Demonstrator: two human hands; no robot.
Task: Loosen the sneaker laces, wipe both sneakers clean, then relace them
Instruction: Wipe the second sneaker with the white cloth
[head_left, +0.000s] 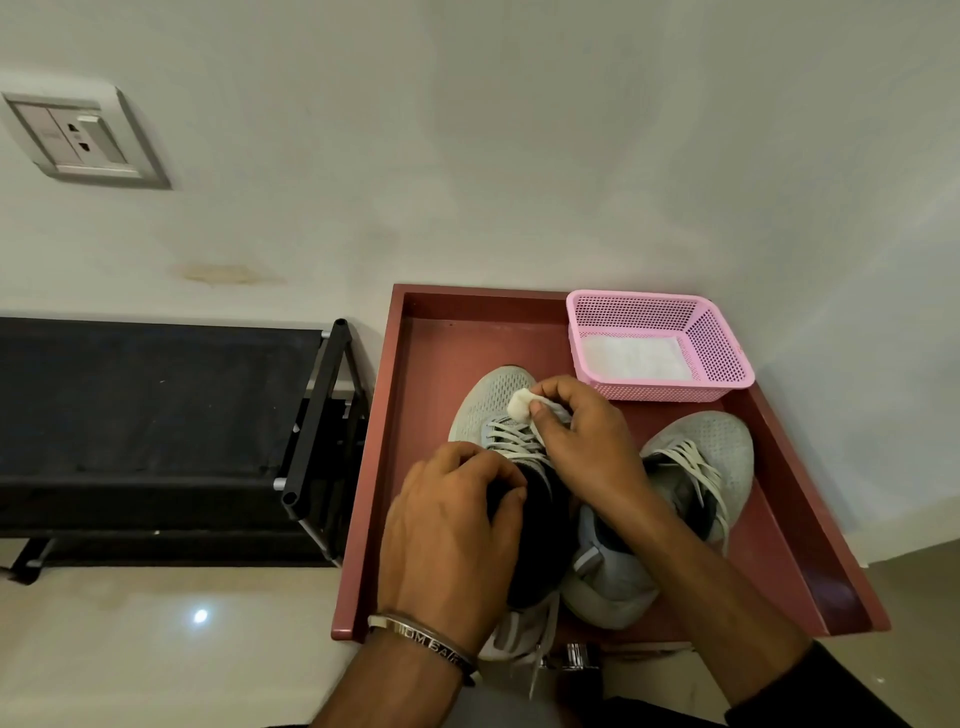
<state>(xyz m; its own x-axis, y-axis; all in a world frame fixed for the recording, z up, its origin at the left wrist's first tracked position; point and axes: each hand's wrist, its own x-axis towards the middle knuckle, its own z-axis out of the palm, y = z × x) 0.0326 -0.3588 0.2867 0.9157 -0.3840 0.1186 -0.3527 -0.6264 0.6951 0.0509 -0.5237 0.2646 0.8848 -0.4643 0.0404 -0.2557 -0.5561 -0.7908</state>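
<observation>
Two grey mesh sneakers with white laces stand in a red-brown tray (410, 364), toes pointing away from me. My left hand (452, 530) grips the collar of the left sneaker (485, 402) and covers its dark opening. My right hand (582, 436) pinches a small white wipe (519, 404) and presses it on that sneaker's upper, just above the laces. The right sneaker (711, 447) lies beside it, partly under my right forearm, its laces slack.
A pink mesh basket (722, 358) with white wipes in it sits at the tray's far right corner. A black shoe rack (317, 431) stands left of the tray. The wall is right behind, with a socket plate (83, 140) at upper left.
</observation>
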